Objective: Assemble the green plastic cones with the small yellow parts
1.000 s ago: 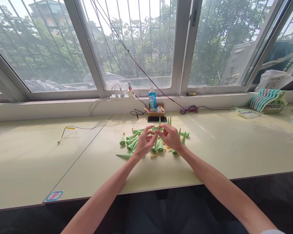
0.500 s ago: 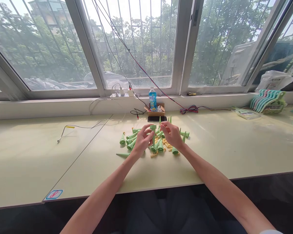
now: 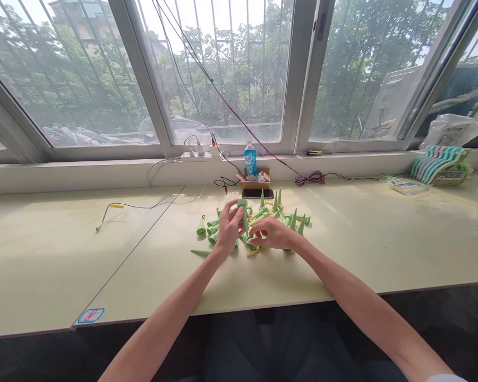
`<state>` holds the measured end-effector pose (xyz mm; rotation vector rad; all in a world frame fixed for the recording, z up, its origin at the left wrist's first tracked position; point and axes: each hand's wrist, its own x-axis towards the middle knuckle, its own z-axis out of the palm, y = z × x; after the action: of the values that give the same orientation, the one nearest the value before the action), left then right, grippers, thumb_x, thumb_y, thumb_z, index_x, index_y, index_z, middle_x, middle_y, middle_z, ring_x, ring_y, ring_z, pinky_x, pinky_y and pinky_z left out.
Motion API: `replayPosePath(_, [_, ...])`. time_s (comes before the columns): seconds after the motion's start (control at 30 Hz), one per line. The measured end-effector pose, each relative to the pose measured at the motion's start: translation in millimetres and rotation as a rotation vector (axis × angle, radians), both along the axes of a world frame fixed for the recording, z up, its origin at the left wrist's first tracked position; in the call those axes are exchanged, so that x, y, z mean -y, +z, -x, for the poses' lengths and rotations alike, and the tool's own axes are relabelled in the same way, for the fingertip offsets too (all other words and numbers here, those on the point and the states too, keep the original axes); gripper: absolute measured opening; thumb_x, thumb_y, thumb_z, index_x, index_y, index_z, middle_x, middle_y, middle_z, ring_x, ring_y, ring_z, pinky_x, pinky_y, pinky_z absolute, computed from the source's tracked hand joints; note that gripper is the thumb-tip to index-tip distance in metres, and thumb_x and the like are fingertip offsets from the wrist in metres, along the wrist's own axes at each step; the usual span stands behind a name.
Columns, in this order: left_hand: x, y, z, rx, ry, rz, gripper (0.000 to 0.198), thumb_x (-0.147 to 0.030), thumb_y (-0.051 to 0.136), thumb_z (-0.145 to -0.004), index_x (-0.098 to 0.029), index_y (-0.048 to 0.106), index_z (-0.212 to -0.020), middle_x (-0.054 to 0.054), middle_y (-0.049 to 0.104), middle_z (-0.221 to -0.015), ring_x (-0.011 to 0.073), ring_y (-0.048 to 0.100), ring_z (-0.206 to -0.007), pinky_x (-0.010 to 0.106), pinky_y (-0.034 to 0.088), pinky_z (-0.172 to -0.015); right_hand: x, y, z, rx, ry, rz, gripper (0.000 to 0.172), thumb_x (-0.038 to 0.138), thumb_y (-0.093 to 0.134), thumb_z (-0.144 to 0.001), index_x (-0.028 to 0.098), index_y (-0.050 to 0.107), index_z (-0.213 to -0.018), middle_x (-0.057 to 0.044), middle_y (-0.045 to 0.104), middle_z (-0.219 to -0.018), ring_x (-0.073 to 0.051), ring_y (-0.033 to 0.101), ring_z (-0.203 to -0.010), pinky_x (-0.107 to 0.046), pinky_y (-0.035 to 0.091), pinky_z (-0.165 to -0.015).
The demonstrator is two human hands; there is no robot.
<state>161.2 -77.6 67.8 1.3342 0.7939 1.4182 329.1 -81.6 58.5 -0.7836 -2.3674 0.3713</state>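
Note:
My left hand (image 3: 228,227) is closed around a green plastic cone-shaped spike (image 3: 245,216), its wide cap up and its narrow end down. Just right of the spike's lower end is my right hand (image 3: 274,234), palm down with fingers curled in. Whatever may be between those fingertips is hidden. Around and beyond both hands lies a pile of similar green spikes (image 3: 213,231), several standing point up on the right side. Small yellow pieces (image 3: 252,253) lie among them, partly covered by my right hand.
Behind the pile are a dark phone (image 3: 257,194) and a small cardboard box (image 3: 256,184) with a blue bottle (image 3: 250,162). A coiled cable (image 3: 309,178) lies right of the box. A thin white cable (image 3: 143,206) runs across the left table. Teal hangers (image 3: 438,165) stand far right.
My right hand has moved down from beside the spike's cap to near its lower end, over the yellow pieces. My left hand, still holding the spike, has shifted slightly left.

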Motion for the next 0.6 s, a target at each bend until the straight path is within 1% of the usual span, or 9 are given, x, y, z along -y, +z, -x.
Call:
replayPosePath(0.07, [0, 0.0, 0, 0.008, 0.013, -0.002, 0.035, -0.042, 0.064, -0.083, -0.023, 0.053, -0.111, -0.003, 0.057, -0.071, 0.0059, 0.043, -0.045, 0.016, 0.026, -0.036, 3, 0.8, 2, 0.013, 0.013, 0.015, 0.003, 0.022, 0.073, -0.079, 0.019, 0.073, -0.079, 0.002, 0.060, -0.068, -0.009, 0.048, -0.059, -0.021, 0.036, -0.057])
replayPosePath(0.17, [-1, -0.8, 0, 0.009, 0.014, -0.006, 0.034, -0.041, 0.064, -0.084, -0.023, 0.052, -0.111, -0.003, 0.055, -0.070, 0.0060, 0.042, -0.045, 0.016, 0.026, -0.036, 6, 1.0, 4, 0.046, 0.029, 0.014, 0.004, 0.022, 0.075, -0.077, 0.020, 0.075, -0.081, 0.001, 0.062, -0.073, -0.009, 0.050, -0.060, -0.022, 0.036, -0.058])
replayPosePath(0.27, [0, -1.3, 0, -0.002, 0.017, -0.003, 0.035, -0.041, 0.064, -0.083, -0.022, 0.052, -0.110, -0.003, 0.056, -0.071, 0.0060, 0.042, -0.046, 0.016, 0.026, -0.036, 9, 0.0, 8, 0.106, 0.055, 0.011, 0.006, 0.025, 0.078, -0.075, 0.021, 0.077, -0.080, 0.001, 0.061, -0.070, -0.010, 0.050, -0.061, -0.023, 0.036, -0.059])
replayPosePath(0.4, [0, -0.8, 0, -0.025, 0.022, 0.003, 0.034, -0.041, 0.064, -0.083, -0.022, 0.052, -0.109, -0.002, 0.056, -0.071, 0.0057, 0.041, -0.046, 0.016, 0.026, -0.036, 11, -1.6, 12, 0.178, 0.083, 0.004, 0.010, 0.028, 0.079, -0.074, 0.022, 0.077, -0.081, 0.001, 0.061, -0.070, -0.010, 0.049, -0.059, -0.023, 0.033, -0.056])
replayPosePath(0.53, [0, -1.4, 0, -0.044, 0.014, 0.001, 0.034, -0.041, 0.064, -0.083, -0.022, 0.053, -0.109, -0.002, 0.057, -0.071, 0.0062, 0.042, -0.047, 0.016, 0.027, -0.036, 11, -4.2, 14, 0.235, 0.089, -0.011, 0.003, 0.022, 0.074, -0.076, 0.022, 0.077, -0.075, 0.002, 0.061, -0.065, -0.010, 0.047, -0.057, -0.023, 0.030, -0.054])
replayPosePath(0.6, [0, -2.3, 0, -0.055, 0.005, -0.005, 0.035, -0.041, 0.064, -0.083, -0.022, 0.053, -0.109, -0.002, 0.057, -0.071, 0.0063, 0.043, -0.047, 0.015, 0.026, -0.036, 10, -6.2, 15, 0.253, 0.094, -0.014, 0.008, 0.019, 0.070, -0.076, 0.022, 0.076, -0.072, 0.002, 0.061, -0.063, -0.010, 0.046, -0.056, -0.023, 0.029, -0.054])
